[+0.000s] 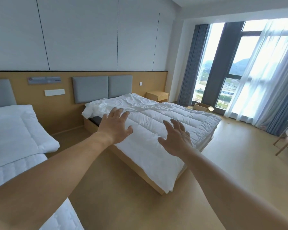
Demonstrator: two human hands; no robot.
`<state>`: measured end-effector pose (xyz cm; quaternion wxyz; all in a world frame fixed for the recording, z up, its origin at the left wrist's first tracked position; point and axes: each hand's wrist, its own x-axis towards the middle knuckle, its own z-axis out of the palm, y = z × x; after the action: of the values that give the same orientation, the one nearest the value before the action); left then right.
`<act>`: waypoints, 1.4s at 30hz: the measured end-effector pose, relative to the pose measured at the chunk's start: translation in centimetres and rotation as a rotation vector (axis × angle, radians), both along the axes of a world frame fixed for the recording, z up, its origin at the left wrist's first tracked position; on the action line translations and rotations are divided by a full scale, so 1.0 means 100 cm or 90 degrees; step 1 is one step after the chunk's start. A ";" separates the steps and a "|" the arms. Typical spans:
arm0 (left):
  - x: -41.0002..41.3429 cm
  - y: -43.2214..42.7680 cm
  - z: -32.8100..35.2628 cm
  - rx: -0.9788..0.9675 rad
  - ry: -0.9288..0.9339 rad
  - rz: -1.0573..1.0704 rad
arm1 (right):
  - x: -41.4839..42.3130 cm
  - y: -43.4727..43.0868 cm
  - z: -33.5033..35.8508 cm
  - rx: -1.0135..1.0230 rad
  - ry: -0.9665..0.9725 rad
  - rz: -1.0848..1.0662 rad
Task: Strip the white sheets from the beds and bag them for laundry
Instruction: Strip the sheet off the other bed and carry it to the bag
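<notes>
A bright bedroom: pale panelled walls, a band of honey-coloured wood behind two beds, and a tan floor running to a tall window [211,63] hung with blue-grey curtains and white sheers. The one container I can make out properly is an open brown cardboard box [204,107] on the floor by the window, with a flap hanging out. From where I stand I cannot tell what is in it. Between it and the far bed stands a small light-wood bedside table [157,95] with a single drawer front. On the wood band, between the grey padded headboards, a silver metal wall plate [44,80] carries a red mark and some lettering, too blurred to read. Just below it is a plain white switch panel [54,92]. The crumpled white sheet [123,103] lies bunched at the head end of the far wood-framed bed [133,166], on a white quilted mattress pad [165,117], and white cloth hangs over the near corner at the foot. The left hand [115,125] and the right hand [175,138] both reach out toward that bed, fingers spread wide and gripping nothing. The nearer bed on the left carries a white quilted cover [15,130]. A light wooden chair [284,141] stands at the right edge.
</notes>
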<state>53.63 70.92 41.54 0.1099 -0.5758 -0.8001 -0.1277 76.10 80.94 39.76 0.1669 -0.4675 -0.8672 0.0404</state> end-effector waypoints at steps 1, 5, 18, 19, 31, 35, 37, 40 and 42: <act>-0.009 0.020 -0.001 -0.004 -0.001 -0.002 | -0.010 0.020 0.000 -0.007 -0.003 0.003; -0.045 0.098 -0.012 -0.041 0.005 0.004 | -0.058 0.099 -0.009 -0.033 -0.021 0.027; -0.200 0.294 -0.007 -0.033 -0.010 0.171 | -0.257 0.352 -0.010 -0.026 -0.017 0.191; -0.213 0.302 -0.009 -0.035 -0.016 0.184 | -0.277 0.363 -0.011 -0.027 -0.025 0.210; -0.457 0.398 -0.032 -0.033 -0.044 0.294 | -0.545 0.470 -0.026 -0.023 -0.038 0.323; -0.537 0.434 -0.027 -0.047 -0.044 0.295 | -0.628 0.514 -0.027 -0.026 -0.035 0.305; -0.572 0.456 -0.024 -0.051 -0.048 0.287 | -0.666 0.534 -0.032 -0.043 -0.039 0.302; -0.620 0.493 -0.029 -0.072 -0.049 0.282 | -0.716 0.566 -0.043 -0.054 -0.059 0.306; -0.656 0.522 -0.034 -0.076 -0.048 0.282 | -0.753 0.595 -0.047 -0.055 -0.052 0.301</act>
<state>-12.00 123.09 38.15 0.0708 -0.3863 -0.9166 -0.0745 0.84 140.44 35.04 0.0974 -0.2593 -0.9560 0.0966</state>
